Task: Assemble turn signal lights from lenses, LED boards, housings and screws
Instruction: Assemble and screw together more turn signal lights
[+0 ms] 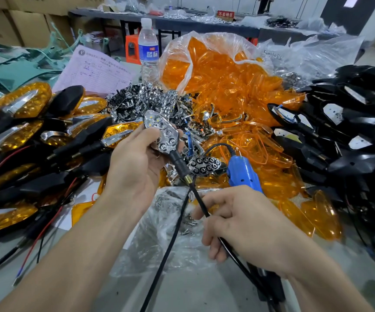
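- View from a head camera looking down at a crowded worktable (204, 296); two bare forearms reach in from the bottom edge
- The left hand (134, 163) is raised above the middle of the table, palm towards the camera; its fingers and thumb curl round a part-built turn signal (161, 131) that has no lens on it
- This unit shows a chrome honeycomb reflector face with small LEDs in its cells; a black stem (179, 164) with a brass tip points down and to the right from it
- The right hand (238, 221) sits lower and nearer the camera; thumb and forefinger pinch a thin black wire (198, 201) just below the stem, and the other fingers are curled round the wire lower down
- A blue electric screwdriver (242, 174) lies on the table just beyond the right hand; neither hand touches it
- Small screws (189, 222) lie on a crumpled clear plastic bag (159, 244) between the two hands
- Behind, a large clear bag spills orange lenses (222, 86) across the centre and right
- A heap of loose chrome reflectors (150, 100) lies left of the lenses
- Black housings (351, 136) are piled along the right edge
- Finished turn signals (19, 122), amber with black bodies, are piled at the left; red and black leads trail from them
- A water bottle (148, 48) stands at the back, beside a pink paper form (94, 70)
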